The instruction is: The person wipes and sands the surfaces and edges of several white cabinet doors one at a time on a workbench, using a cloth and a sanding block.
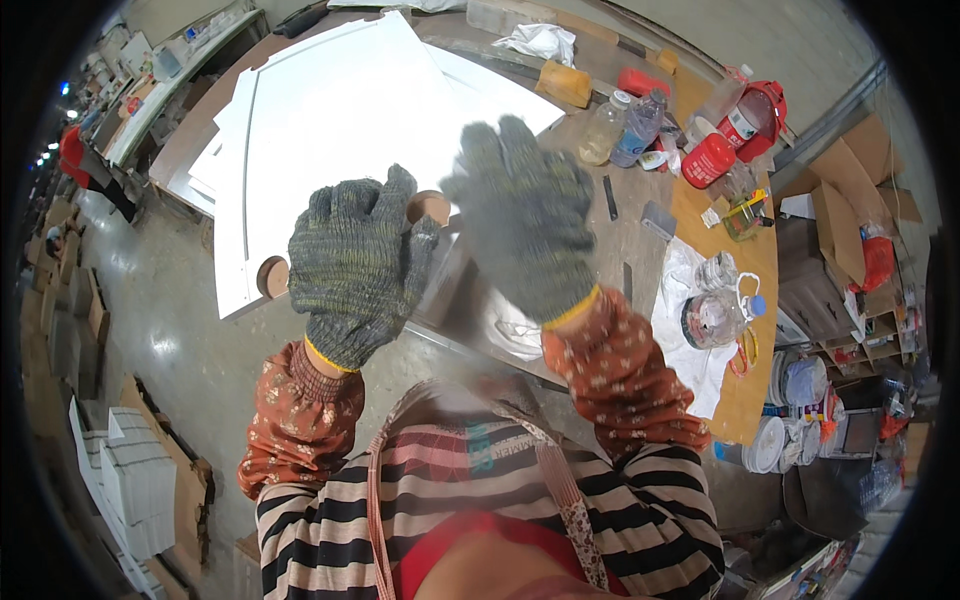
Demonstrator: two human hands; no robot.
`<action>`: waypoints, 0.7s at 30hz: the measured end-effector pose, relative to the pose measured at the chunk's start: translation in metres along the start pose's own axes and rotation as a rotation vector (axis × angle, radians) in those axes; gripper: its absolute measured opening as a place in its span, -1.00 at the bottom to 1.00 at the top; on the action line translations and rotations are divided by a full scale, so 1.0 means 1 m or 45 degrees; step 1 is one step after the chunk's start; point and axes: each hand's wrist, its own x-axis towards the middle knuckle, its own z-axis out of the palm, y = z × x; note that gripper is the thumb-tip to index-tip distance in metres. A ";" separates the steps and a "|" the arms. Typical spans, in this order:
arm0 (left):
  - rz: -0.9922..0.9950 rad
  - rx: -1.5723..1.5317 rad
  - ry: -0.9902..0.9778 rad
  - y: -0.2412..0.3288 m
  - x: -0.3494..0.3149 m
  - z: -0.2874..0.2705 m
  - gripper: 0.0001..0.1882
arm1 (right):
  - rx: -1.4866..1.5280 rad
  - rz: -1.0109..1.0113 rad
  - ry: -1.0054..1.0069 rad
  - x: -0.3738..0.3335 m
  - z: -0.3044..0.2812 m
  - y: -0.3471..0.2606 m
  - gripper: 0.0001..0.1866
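Observation:
A white panel (335, 120) with a groove along its edge lies on top of other white panels on the table. Two round cutouts show brown at its near edge. My left hand (355, 255), in a dark grey-green knit glove with a yellow cuff, rests on the panel between them, thumb apart from the fingers. My right hand (525, 210), gloved alike, lies flat with fingers stretched at the panel's right side, slightly smeared by motion. Nothing shows in either hand, though the undersides of both are hidden.
To the right on the table stand plastic bottles (638, 128), a red can (708, 160), a handled jar (712, 318), a white cloth (690, 375) and a grey block (658, 220). Cartons (840, 225) crowd the far right. Stacked white boards (140, 480) stand on the floor at left.

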 end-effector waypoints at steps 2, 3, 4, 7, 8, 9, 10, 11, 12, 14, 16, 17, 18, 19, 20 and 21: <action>0.006 -0.039 -0.013 0.001 0.001 0.000 -0.52 | 0.164 0.139 -0.177 0.014 0.003 0.004 -0.47; -0.008 -0.048 -0.008 -0.002 0.001 0.000 -0.52 | 0.208 0.007 -0.119 0.010 0.011 0.005 -0.48; -0.006 -0.045 0.005 -0.004 0.000 0.000 -0.52 | 0.233 0.031 -0.192 0.008 0.014 0.007 -0.47; 0.006 -0.027 0.022 -0.004 -0.001 0.003 -0.51 | 0.295 0.113 -0.426 -0.002 0.010 0.007 -0.42; -0.003 -0.029 0.008 -0.006 0.000 0.003 -0.51 | 0.313 0.141 -0.506 -0.005 0.008 0.006 -0.41; -0.002 -0.029 -0.021 -0.007 0.001 0.003 -0.50 | 0.341 0.184 -0.590 -0.011 0.006 0.004 -0.39; -0.003 -0.029 -0.050 -0.008 0.000 0.004 -0.50 | 0.189 0.076 -0.562 -0.004 0.006 0.004 -0.45; 0.010 -0.047 -0.047 -0.009 -0.002 0.005 -0.50 | 0.035 -0.025 -0.526 0.002 0.006 0.003 -0.50; 0.012 -0.069 -0.031 -0.009 -0.003 0.006 -0.51 | -0.120 -0.118 -0.480 0.009 0.007 0.003 -0.56; 0.028 -0.113 0.032 -0.006 -0.001 0.002 -0.51 | -0.207 -0.265 -0.101 0.005 0.034 0.028 -0.68; 0.011 -0.163 0.073 -0.010 -0.009 0.005 -0.50 | -0.147 -0.260 -0.253 0.015 0.012 0.022 -0.62; 0.014 -0.163 0.097 -0.012 -0.010 0.005 -0.50 | -0.069 -0.190 -0.434 0.023 -0.008 0.015 -0.59; 0.008 -0.162 0.114 -0.014 -0.010 0.007 -0.51 | 0.158 0.099 -0.878 0.035 -0.036 0.001 -0.45; 0.022 -0.178 0.115 -0.014 -0.010 0.006 -0.51 | 0.136 0.016 -0.781 0.036 -0.036 0.004 -0.50; 0.034 -0.195 0.114 -0.014 -0.009 0.006 -0.51 | 0.117 -0.068 -0.685 0.037 -0.033 0.007 -0.55; 0.063 -0.208 0.096 -0.013 -0.010 0.004 -0.51 | 0.111 -0.130 -0.588 0.035 -0.029 0.010 -0.60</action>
